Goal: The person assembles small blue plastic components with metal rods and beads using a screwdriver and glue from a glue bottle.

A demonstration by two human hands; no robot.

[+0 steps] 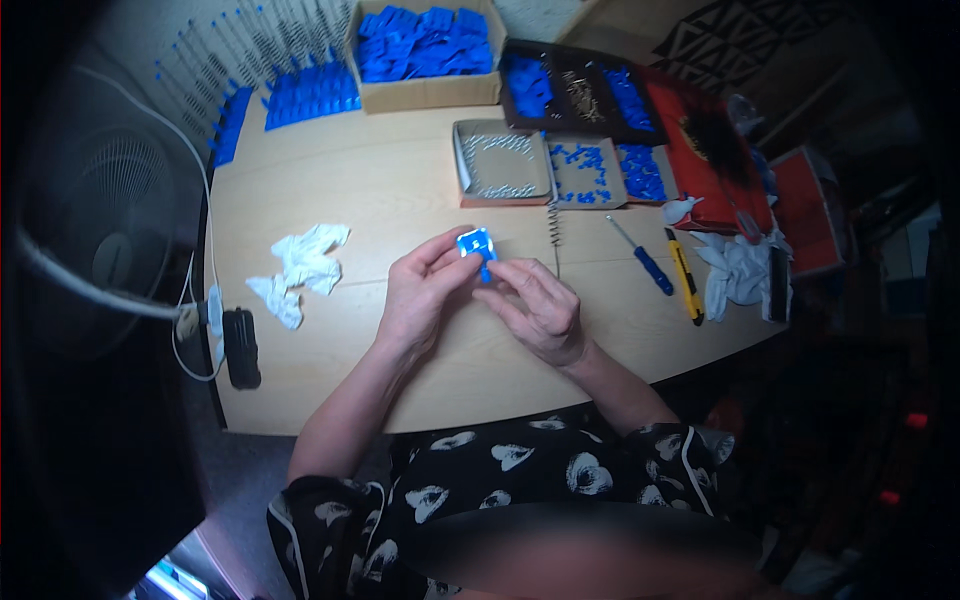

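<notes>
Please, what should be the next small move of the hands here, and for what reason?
Probably the right hand should gently adjust the lower end of the blue piece while the left hand steadies it. The left thumb and fingers hold the piece, and the right fingertips are at its lower end.

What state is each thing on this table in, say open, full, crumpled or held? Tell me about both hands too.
Left hand: closed on the blue piece
Right hand: fingers closed at its lower end
Blue piece: held between both hands
Cardboard box: open, heaped with blue parts
Shallow box: open, silvery parts along its walls
White bundle at left: crumpled
Screwdriver: lying, unheld
Yellow cutter: lying, unheld; blade position unclear
</notes>
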